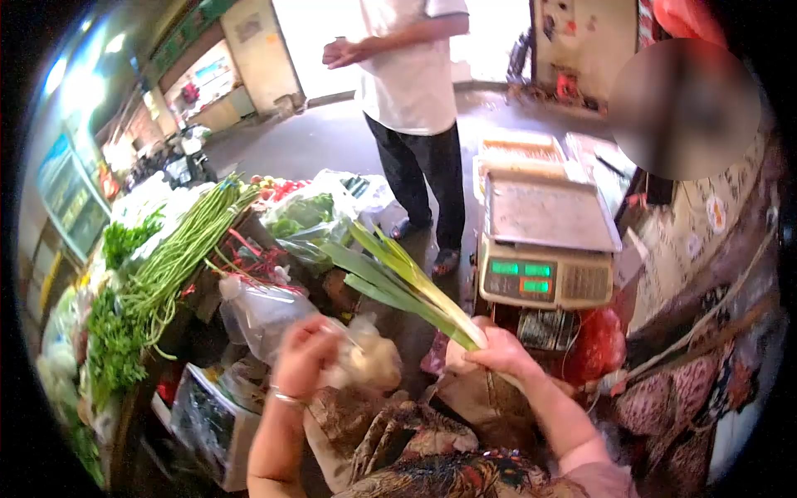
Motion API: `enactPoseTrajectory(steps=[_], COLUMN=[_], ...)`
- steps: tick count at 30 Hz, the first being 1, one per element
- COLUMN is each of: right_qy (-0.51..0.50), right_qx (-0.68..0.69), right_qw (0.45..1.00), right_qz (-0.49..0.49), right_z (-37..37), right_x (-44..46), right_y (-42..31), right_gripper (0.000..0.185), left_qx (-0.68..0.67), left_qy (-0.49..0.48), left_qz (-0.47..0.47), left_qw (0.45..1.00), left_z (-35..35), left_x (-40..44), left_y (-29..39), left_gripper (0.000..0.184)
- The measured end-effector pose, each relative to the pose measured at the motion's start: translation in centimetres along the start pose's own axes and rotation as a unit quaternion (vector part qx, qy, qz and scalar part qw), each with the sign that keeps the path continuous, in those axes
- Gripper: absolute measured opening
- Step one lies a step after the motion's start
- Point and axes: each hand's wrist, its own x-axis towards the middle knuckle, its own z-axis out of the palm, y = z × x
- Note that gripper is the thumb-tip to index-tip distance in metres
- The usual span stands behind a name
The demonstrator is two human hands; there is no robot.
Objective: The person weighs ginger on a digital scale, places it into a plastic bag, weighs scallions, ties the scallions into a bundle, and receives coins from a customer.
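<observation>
My right hand is closed around the pale lower ends of a few leeks. Their long green leaves slant up and to the left, in front of a person's legs. My left hand, a bangle on its wrist, is blurred; its fingers look curled together, and what they pinch, if anything, cannot be made out. Just left of it hangs a bundle of clear plastic bags. To its right is a clear bag with pale yellowish contents.
A digital scale with a flat metal pan stands at right. Long green beans, leafy greens and bagged vegetables fill the left stall. A person in a white shirt stands opposite. A red plastic bag hangs below the scale.
</observation>
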Motion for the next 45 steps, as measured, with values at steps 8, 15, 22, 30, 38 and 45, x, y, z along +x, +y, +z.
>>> enactPoseTrajectory(steps=[8, 15, 22, 30, 38, 45], right_qy=[-0.004, 0.041, 0.054, 0.07, 0.003, 0.085], right_qx=[-0.056, -0.101, -0.051, -0.046, -0.101, -0.042], right_qw=[0.993, 0.977, 0.979, 0.976, 0.988, 0.978], right_qz=[-0.105, -0.183, -0.191, -0.202, -0.113, -0.188], right_z=[0.8, 1.7, 2.0, 1.4, 1.0, 3.4], right_x=[1.2, 1.6, 2.0, 1.5, 1.3, 1.8], right_y=[-0.2, 0.8, 2.3, 1.9, 0.5, 3.2], right_gripper=[0.046, 0.044, 0.049, 0.044, 0.051, 0.05], left_qx=[0.044, 0.027, 0.038, 0.087, 0.331, 0.514], left_qy=[-0.064, -0.151, -0.208, -0.235, -0.132, -0.419], left_qz=[0.14, 0.228, 0.268, 0.177, 0.378, 0.334], left_qw=[0.987, 0.961, 0.94, 0.952, 0.854, 0.67], left_z=[7.1, 17.4, 25.8, 28.1, 23.1, 16.8], left_x=[5.8, 16.2, 23.2, 23.7, 19.2, 10.5], left_y=[16.8, 19.6, 12.4, 2.1, -1.4, -7.3], left_gripper=[0.012, 0.009, 0.014, 0.015, 0.052, 0.087])
